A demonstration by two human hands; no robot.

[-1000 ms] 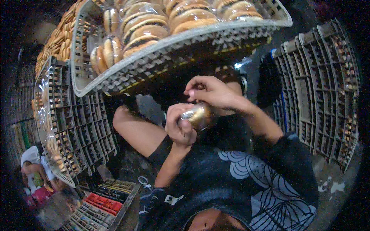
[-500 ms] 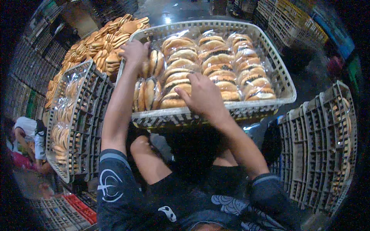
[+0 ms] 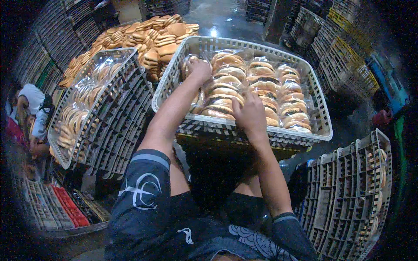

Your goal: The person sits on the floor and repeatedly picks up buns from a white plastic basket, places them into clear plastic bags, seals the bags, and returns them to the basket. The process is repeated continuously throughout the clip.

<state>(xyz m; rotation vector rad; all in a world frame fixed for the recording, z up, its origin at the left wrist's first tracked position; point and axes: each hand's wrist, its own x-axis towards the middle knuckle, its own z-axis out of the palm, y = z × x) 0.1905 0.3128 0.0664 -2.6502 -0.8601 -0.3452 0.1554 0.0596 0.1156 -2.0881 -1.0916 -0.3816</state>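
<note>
Inward from the white lattice crate's (image 3: pixel 300 135) left rim, my left hand (image 3: pixel 199 69) has moved over the leftmost bagged-bun row (image 3: pixel 197 99), which runs lengthwise front to back, nearest that hand; I can't tell whether it's pinching. My right hand (image 3: pixel 252 115), thumb spread, lies over the next row (image 3: pixel 224 98).

Golden-brown, dark-filled round buns (image 3: pixel 225 79) bagged in clear plastic, stacked edgewise in rows inside whitish lattice-walled plastic crate (image 3: pixel 320 104).

Downward and forward fisheye view from the wearer's head, near the white crate (image 3: pixel 209 122)
</note>
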